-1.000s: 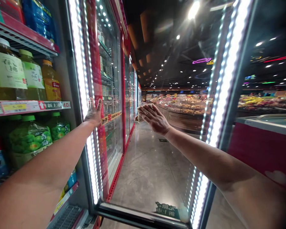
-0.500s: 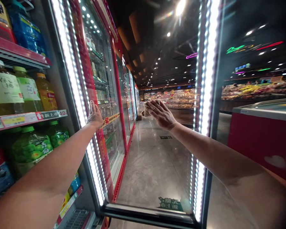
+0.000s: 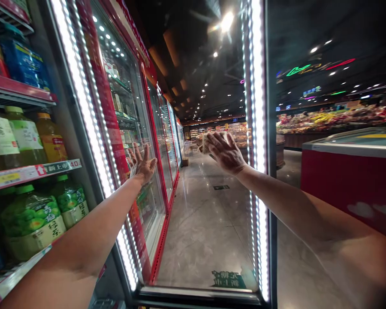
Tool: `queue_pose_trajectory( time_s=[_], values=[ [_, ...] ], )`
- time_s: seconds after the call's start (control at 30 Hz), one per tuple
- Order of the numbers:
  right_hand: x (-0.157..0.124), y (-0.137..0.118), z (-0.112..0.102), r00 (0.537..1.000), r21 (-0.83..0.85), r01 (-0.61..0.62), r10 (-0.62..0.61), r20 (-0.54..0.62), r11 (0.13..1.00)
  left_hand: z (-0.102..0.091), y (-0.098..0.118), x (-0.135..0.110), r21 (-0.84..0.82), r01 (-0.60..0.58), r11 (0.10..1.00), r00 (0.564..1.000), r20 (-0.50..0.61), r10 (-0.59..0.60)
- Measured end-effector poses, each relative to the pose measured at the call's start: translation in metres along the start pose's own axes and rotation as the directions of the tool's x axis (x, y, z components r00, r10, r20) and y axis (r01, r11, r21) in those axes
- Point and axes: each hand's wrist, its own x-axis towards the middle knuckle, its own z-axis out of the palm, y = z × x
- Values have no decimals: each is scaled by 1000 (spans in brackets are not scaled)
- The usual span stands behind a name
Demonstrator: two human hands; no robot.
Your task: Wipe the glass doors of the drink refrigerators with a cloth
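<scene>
A glass cooler door (image 3: 193, 240) with bright light strips down both sides stands open in front of me. My right hand (image 3: 227, 152), arm stretched out, presses a light-coloured cloth (image 3: 208, 145) flat on the pane, right of its middle. Part of the cloth sticks out past the fingertips; the rest lies beneath the palm. Fingers spread, my left hand (image 3: 143, 165) is held up at the left part of the pane with nothing in it. Whether it touches the glass I cannot tell.
Cooler shelves with drink bottles (image 3: 35, 214) are close on my left. Beyond the pane, a row of red-framed coolers (image 3: 154, 128) runs along a tiled aisle (image 3: 199, 214). A red chest freezer (image 3: 347, 184) stands at right, with produce displays (image 3: 334, 118) behind it.
My left hand has moved right, away from the left light strip, and its fingers have spread. My right hand and cloth have shifted toward the right light strip. The view has turned slightly right.
</scene>
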Motion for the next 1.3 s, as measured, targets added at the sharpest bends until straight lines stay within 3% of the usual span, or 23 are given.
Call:
queue_pose_trajectory(
  time_s=[0.07,0.13,0.3,0.4,0.53,0.7,0.83,0.93,1.0,1.07,1.23,1.3],
  values=[
    [-1,9,-7,994,-43,-104,102,-46,994,5,14,-3,37,-143,989,990,17,142],
    [-13,12,-9,983,-64,-172,167,-71,983,10,27,-7,57,-204,977,979,16,203],
    [-54,11,-15,986,-72,-167,165,-40,983,20,47,-13,83,-237,968,971,24,236],
    [-49,24,-29,990,-99,-136,137,4,986,20,49,-16,68,-221,973,975,50,218],
    [-38,40,-44,974,-182,-228,222,-52,956,18,48,-17,75,-212,974,977,49,209],
    [-60,36,-43,982,-177,-189,183,-52,966,22,43,-15,102,-242,965,970,36,239],
    [-38,53,-59,994,-186,-112,107,-34,976,27,41,-13,81,-237,968,971,32,235],
    [-5,78,-76,990,-256,-131,115,-76,958,30,39,-13,34,-254,967,967,1,254],
    [2,87,-80,988,-288,-152,136,-75,945,31,38,-13,18,-262,965,965,-10,262],
    [-11,87,-78,987,-305,-157,143,-69,939,31,37,-13,22,-261,965,965,-4,261],
    [-80,57,-64,993,-319,-112,98,-61,941,33,36,-12,36,-259,965,966,6,259],
    [-91,50,-64,995,-308,-96,85,-46,946,34,36,-12,35,-272,962,962,-4,272]
  ],
)
